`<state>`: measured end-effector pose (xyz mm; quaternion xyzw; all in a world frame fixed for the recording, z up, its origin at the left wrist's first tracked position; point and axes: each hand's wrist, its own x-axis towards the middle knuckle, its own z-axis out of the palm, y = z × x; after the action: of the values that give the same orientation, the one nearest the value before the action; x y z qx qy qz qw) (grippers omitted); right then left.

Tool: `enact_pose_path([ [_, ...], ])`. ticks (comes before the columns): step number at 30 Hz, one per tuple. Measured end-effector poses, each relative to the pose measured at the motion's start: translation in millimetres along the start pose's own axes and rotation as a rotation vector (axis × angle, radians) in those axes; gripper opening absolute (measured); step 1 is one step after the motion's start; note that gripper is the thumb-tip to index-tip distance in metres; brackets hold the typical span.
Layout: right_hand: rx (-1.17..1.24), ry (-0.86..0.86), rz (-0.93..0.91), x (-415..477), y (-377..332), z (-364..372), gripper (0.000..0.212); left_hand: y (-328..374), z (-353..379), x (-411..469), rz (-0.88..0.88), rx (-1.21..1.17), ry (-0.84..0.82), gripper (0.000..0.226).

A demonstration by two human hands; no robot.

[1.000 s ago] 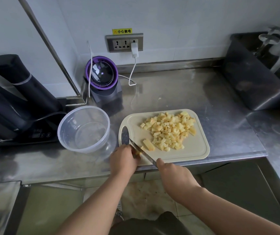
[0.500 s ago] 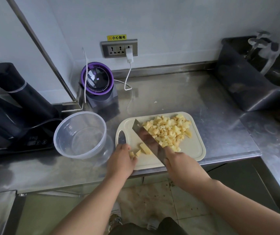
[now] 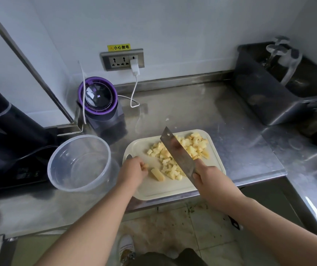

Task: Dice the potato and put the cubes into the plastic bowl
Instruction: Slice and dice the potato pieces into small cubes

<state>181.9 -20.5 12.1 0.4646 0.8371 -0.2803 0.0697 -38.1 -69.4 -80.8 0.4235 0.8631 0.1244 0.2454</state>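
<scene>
Diced potato (image 3: 182, 152) heaped on cutting board (image 3: 173, 191), one uncut strip (image 3: 157, 174) beside curled left hand (image 3: 132, 172), hold unclear. Cleaver (image 3: 176, 150) gripped in right hand (image 3: 207, 175) above heap. Empty plastic bowl (image 3: 78, 164) just left. Probably light, firm, wet-slippery: best scooped on flat blade.

You have one view, from the camera worn on your head. It looks forward and steeply down onto the counter (image 3: 201, 112), close enough that your forearms come in from the near edge and fill the lower frame. Your left hand (image 3: 132, 170) and your right hand (image 3: 207, 176), which grips the knife (image 3: 176, 150), sit just below centre over the cutting board (image 3: 173, 189). The wide lens bows the edges. Far off is the wall socket (image 3: 123, 59), left the plastic bowl (image 3: 71, 187), far right the sink (image 3: 280, 89), and nearest you the floor (image 3: 173, 227) and a shoe (image 3: 127, 244).
</scene>
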Motion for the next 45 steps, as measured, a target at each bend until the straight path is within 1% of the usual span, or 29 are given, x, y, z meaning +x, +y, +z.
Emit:
enact_pose_path([
  [3,0.009,0.009,0.004,0.5,1.6,-2.7,0.012,17.1,-6.8,14.0,0.092,-0.13,-0.002,0.027],
  [5,0.005,0.013,0.014,0.4,4.9,-1.8,0.008,25.7,-6.5,17.8,0.134,-0.119,-0.041,0.033],
  [7,-0.002,0.008,0.028,-0.9,8.6,-0.9,0.006,26.2,-8.2,15.9,0.188,-0.069,-0.041,0.033],
  [9,-0.004,0.005,0.037,-1.9,11.1,-0.6,0.007,19.9,-12.5,10.0,0.335,0.031,-0.032,0.031],
  [12,-0.003,-0.004,0.046,-3.0,12.1,-0.1,0.005,14.9,-18.7,-3.8,0.6,0.304,-0.167,0.038],
  [13,-0.005,-0.007,0.045,-3.6,11.7,0.2,0.006,15.0,-18.8,-6.2,0.646,0.382,-0.2,0.041],
  [15,-0.012,-0.013,0.038,-5.0,10.4,0.6,0.006,16.4,-17.6,-6.3,0.686,0.491,-0.215,0.043],
  [17,-0.023,-0.021,0.03,-6.0,8.9,0.5,0.006,18.5,-16.3,-5.1,0.694,0.556,-0.213,0.038],
  [20,-0.046,-0.045,0.02,-5.7,7.6,0.2,0.005,20.2,-15.1,-7.7,0.689,0.587,-0.198,0.031],
  [27,-0.144,-0.132,-0.034,4.0,1.8,11.9,0.002,8.8,-14.2,-24.3,0.603,0.623,-0.176,0.031],
  [31,-0.264,-0.201,-0.092,17.7,-8.8,29.4,0.024,-7.3,-18.7,-33.8,0.543,0.597,-0.159,0.031],
  [34,-0.272,-0.238,-0.124,25.2,-17.6,38.9,0.028,-14.5,-19.5,-39.4,0.52,0.546,-0.154,0.032],
  [37,-0.267,-0.22,-0.118,28.5,-20.9,42.5,0.025,-18.0,-18.7,-42.3,0.498,0.503,-0.129,0.029],
  [42,-0.201,-0.133,0.004,32.3,-10.2,40.9,0.018,-20.8,-16.4,-44.3,0.428,0.422,-0.126,0.028],
  [45,-0.193,-0.112,0.013,29.9,-6.5,38.8,0.011,-19.9,-12.9,-43.0,0.373,0.401,-0.114,0.029],
])
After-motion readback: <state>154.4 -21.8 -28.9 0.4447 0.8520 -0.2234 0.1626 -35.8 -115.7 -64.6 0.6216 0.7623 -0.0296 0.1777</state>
